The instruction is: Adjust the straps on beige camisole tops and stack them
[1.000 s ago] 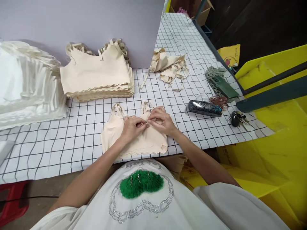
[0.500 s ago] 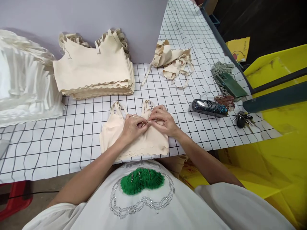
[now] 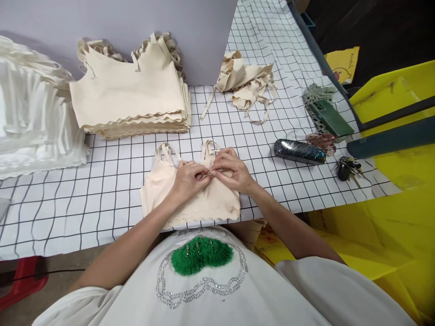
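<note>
Cream top (image 3: 200, 199) lay flat on the checked surface (image 3: 112, 194), by the near edge, directly under both hands. Long axis ran left-right, roughly along that edge; straps (image 3: 166, 153) pointed away from us, wavy hem (image 3: 204, 219) toward us. Key relation: middle of its upper edge, between the straps, sat right at our fingertips, so neither hand was clearly nearer. We had the left hand (image 3: 188, 181) over the middle of the top, the right hand (image 3: 238, 174) over its right half, fingertips touching or nearly so. Fingers on both were pinched together on a thin bit at that edge; too small for us to tell if it was fabric or a tie. We had a cream stack (image 3: 132, 97) beyond, to the left, well apart; crumpled cream pieces (image 3: 246, 81) beyond, to the right; a shiny dark case (image 3: 299, 151) and keys (image 3: 344, 170) off right.
</note>
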Motion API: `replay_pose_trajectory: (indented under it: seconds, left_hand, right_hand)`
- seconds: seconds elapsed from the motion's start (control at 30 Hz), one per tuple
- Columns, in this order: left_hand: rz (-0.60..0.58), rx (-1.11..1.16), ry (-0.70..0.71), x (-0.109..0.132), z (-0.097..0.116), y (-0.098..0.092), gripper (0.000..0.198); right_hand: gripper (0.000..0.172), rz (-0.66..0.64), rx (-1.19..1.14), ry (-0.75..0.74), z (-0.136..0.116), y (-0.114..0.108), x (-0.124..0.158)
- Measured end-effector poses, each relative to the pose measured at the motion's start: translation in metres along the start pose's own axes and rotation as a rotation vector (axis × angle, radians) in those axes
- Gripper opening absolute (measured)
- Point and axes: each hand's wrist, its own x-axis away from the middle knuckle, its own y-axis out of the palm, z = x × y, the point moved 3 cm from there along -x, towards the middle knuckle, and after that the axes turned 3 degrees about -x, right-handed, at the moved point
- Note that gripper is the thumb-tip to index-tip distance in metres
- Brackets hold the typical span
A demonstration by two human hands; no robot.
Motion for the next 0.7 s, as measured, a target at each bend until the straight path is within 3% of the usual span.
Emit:
replay_pose_trajectory:
  seconds: [0.4, 0.7]
  left_hand:
    - [0.01, 0.026, 0.023, -0.0021, -0.0019, -0.0015, 0.015]
    - [0.031, 0.081, 0.035, -0.0012, -0.0017, -0.0028, 0.022]
  right_hand:
    - [0.011, 0.016, 0.077, -0.071, -0.0054, 0.0002, -0.0003]
    - [0.015, -0.097, 0.245, -0.158, -0.0091, -0.001, -0.006]
